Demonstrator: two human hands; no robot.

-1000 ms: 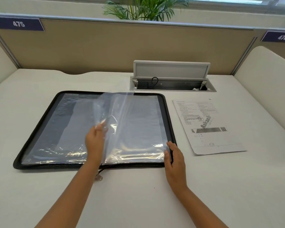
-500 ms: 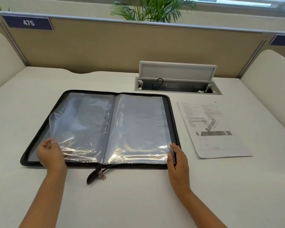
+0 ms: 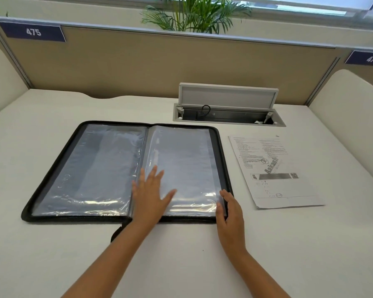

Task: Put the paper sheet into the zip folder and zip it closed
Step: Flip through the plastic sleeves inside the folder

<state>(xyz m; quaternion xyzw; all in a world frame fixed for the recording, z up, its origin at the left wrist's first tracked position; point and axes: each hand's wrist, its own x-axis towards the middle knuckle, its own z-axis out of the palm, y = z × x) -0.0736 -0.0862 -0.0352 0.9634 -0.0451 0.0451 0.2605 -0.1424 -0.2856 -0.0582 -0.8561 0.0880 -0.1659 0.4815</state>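
Observation:
The black zip folder (image 3: pixel 52 168) lies open flat on the white desk, its clear plastic sleeves (image 3: pixel 99 166) spread over both halves. My left hand (image 3: pixel 150 194) rests flat with fingers apart on the right half's sleeves, near the spine. At the folder's front right corner my right hand (image 3: pixel 229 208) touches the edge of the sleeves, fingers loosely together. The printed paper sheet (image 3: pixel 274 171) lies on the desk to the right of the folder, apart from both hands. A black zip pull (image 3: pixel 116 233) pokes out at the folder's front edge, partly hidden by my left forearm.
An open cable hatch (image 3: pixel 227 104) with a raised lid sits in the desk behind the folder and the sheet. A beige partition (image 3: pixel 159 65) closes the back. Padded white side panels (image 3: pixel 353 108) stand at left and right.
My left hand laid a clear sleeve down onto the left half, let it go, then moved right to rest on the right half. My right hand stayed at the front right corner.

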